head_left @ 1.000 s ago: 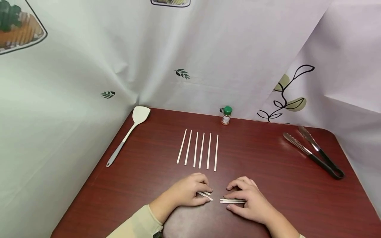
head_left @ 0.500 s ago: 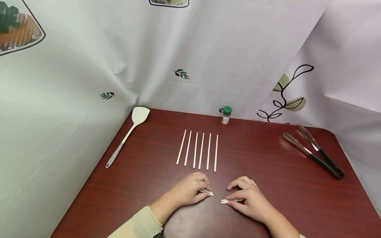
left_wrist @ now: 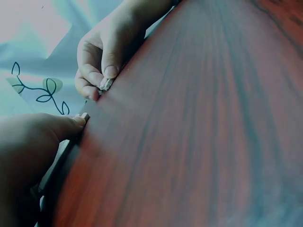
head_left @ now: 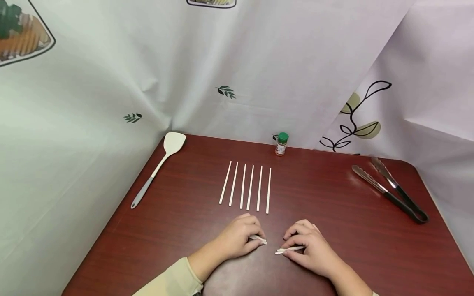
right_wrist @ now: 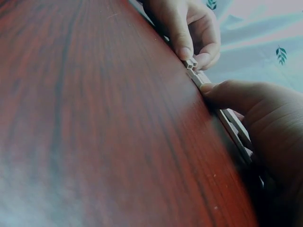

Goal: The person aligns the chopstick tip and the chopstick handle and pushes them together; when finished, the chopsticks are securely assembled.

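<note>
Near the front of the table, my left hand [head_left: 238, 237] pinches white chopsticks [head_left: 263, 241] between thumb and fingers, their ends poking out to the right. Facing it across a small gap, my right hand [head_left: 310, 245] pinches more white chopsticks [head_left: 279, 250], ends pointing left. The right wrist view shows the square ends of the left hand's chopsticks [right_wrist: 191, 63] bunched together. How many each hand holds is hard to tell, since the palms hide most of their length. Beyond both hands, several white chopsticks [head_left: 242, 187] lie side by side in a spaced row.
A white spatula [head_left: 158, 169] with a grey handle lies along the table's left edge. Against the back curtain stands a small green-capped shaker [head_left: 281, 144]. Metal tongs [head_left: 392, 191] with black handles lie spread at the right. Curtains surround the dark red table [head_left: 314, 189].
Both thumbs have come in against the chopsticks. Those in the left hand were splayed and are now bunched. The right hand's chopsticks, parallel before, now slant together. The row has not moved.
</note>
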Demonstrator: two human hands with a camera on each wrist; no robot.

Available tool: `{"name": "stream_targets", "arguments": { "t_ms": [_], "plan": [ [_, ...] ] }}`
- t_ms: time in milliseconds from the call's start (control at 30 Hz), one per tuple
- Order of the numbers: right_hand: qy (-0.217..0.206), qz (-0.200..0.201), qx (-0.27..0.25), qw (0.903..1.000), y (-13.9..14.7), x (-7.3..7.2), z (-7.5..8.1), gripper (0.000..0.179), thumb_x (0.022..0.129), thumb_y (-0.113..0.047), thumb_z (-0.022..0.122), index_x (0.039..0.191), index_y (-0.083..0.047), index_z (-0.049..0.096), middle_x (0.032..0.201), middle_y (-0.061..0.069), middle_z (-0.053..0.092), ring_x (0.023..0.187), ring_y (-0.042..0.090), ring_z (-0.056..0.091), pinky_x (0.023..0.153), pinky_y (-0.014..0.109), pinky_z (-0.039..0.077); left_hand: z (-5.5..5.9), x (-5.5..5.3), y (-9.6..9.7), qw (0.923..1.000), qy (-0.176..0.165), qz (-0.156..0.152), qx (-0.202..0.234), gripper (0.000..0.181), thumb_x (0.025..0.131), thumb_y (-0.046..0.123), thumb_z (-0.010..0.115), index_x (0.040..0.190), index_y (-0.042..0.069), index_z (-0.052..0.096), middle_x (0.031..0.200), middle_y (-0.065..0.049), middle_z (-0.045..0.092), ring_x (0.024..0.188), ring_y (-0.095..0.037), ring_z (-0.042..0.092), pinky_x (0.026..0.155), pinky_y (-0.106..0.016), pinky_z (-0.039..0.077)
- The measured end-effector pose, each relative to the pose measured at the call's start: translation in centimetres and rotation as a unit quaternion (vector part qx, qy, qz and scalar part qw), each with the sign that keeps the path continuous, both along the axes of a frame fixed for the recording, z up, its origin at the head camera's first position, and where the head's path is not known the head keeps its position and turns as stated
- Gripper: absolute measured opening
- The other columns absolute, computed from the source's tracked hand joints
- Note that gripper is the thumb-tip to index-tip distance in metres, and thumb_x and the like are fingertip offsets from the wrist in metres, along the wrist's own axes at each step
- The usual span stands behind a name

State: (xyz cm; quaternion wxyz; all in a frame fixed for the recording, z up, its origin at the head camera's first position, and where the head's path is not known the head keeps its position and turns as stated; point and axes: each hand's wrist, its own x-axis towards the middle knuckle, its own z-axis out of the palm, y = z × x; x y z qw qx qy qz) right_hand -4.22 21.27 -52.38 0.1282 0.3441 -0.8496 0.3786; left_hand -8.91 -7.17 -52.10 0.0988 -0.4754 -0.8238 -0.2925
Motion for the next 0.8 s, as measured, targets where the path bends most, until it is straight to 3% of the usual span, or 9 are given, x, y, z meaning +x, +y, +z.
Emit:
{"name": "stream_targets", "arguments": {
  "t_ms": [300, 567, 800],
  "plan": [
    [0.0, 0.006, -0.003, 1.0, 0.02, -0.04, 0.03, 0.032, 0.072, -0.023, 0.098, 0.085, -0.039, 0.075, 0.099, -0.023, 0.063, 0.103, 0.005, 0.053, 0.091, 0.027, 0.032, 0.8, 0.54, 0.12, 0.9984, 0.006, 0.017, -0.053, 0.006, 0.092, 0.03, 0.081, 0.094, 0.025, 0.077, 0.09, 0.014, 0.065, 0.087, -0.007, 0.059, 0.085, -0.03, 0.049],
    [-0.008, 0.009, -0.001, 0.9999, 0.12, -0.06, 0.11, 0.033, 0.074, -0.025, 0.098, 0.086, -0.041, 0.072, 0.098, -0.026, 0.064, 0.104, 0.005, 0.053, 0.092, 0.027, 0.03, 0.9, 0.49, 0.09, 0.9971, 0.029, 0.006, -0.071, 0.011, 0.092, 0.034, 0.08, 0.095, 0.025, 0.074, 0.09, 0.014, 0.064, 0.087, -0.008, 0.058, 0.083, -0.029, 0.047],
    [0.031, 0.028, -0.037, 0.9984, -0.17, -0.3, -0.16, 0.034, 0.076, -0.015, 0.095, 0.093, -0.033, 0.071, 0.096, -0.023, 0.068, 0.098, 0.008, 0.06, 0.088, 0.025, 0.034, 0.55, 0.63, 0.18, 0.9967, 0.006, 0.016, -0.08, 0.006, 0.103, 0.03, 0.068, 0.099, 0.025, 0.07, 0.094, 0.014, 0.063, 0.091, -0.007, 0.059, 0.083, -0.029, 0.046]
  ]
}}
